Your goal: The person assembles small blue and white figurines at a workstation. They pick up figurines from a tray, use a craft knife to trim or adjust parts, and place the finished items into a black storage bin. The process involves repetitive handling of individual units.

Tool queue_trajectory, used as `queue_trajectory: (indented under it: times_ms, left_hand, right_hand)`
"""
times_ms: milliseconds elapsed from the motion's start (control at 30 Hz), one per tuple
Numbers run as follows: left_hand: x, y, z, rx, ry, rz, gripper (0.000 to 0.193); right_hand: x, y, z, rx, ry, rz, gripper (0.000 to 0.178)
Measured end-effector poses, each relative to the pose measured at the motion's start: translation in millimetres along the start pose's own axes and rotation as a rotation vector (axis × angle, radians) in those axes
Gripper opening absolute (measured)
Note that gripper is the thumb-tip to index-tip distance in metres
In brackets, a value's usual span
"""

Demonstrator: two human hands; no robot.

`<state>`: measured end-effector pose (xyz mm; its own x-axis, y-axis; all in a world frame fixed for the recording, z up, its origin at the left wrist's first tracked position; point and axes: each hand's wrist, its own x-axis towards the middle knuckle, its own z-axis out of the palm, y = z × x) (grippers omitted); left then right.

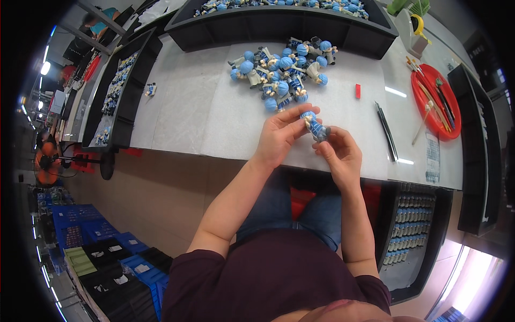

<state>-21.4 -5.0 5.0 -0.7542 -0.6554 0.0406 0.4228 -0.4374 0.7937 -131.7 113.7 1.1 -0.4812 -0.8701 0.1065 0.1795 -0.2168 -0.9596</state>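
Note:
Between my two hands, just above the near edge of the table, is a small figurine (315, 127) with blue hair, blue clothing and a grey base. My left hand (279, 134) grips its head end between thumb and fingers. The thumb and fingertips of my right hand (343, 155) close on its base end. A loose pile of similar blue-haired figurines (279, 72) lies on the table just beyond my hands. One more small figurine (151, 90) lies apart at the left.
Behind the pile stands a large black bin (279, 29) full of figurines. A black tray (146, 51) is at left. On the right lie a small red block (358, 91), dark pens (386, 131) and a red plate (456, 115) with brushes. A lower tray (416, 268) holds rows of figurines.

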Motion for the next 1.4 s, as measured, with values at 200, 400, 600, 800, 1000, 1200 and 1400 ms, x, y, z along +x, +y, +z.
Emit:
queue_trajectory:
  times_ms: [200,400,600,800,1000,1200,1400]
  left_hand:
    - [-1.3,-1.4,-1.1,-0.008,0.025,0.011,0.034]
    - [1.2,4.1,3.4,-0.078,0.039,0.092,0.034]
    - [6.9,22.7,13.2,-0.123,0.018,0.091,0.029]
    - [10.3,40.8,8.4,0.095,0.033,0.208,0.025]
    - [29.3,70.7,11.0,0.124,0.159,0.346,0.031]
    - [61.0,100.7,6.4,0.069,0.137,0.401,0.037]
    - [119.4,132.1,21.0,-0.075,0.152,0.36,0.035]
  right_hand:
    - [0.9,-3.7,0.8,0.021,-0.01,0.003,0.04]
    - [1.7,-3.6,-2.0,0.042,-0.038,0.023,0.043]
    - [1.1,-5.4,-2.8,0.028,-0.042,0.022,0.043]
    - [-1.5,-4.8,-3.8,0.016,-0.051,0.02,0.041]
    - [-1.4,-2.8,-4.3,0.023,-0.047,0.003,0.037]
    - [-3.8,-3.0,-0.7,0.02,-0.047,0.005,0.036]
    - [12.3,-34.1,0.2,-0.048,-0.055,-0.069,0.033]
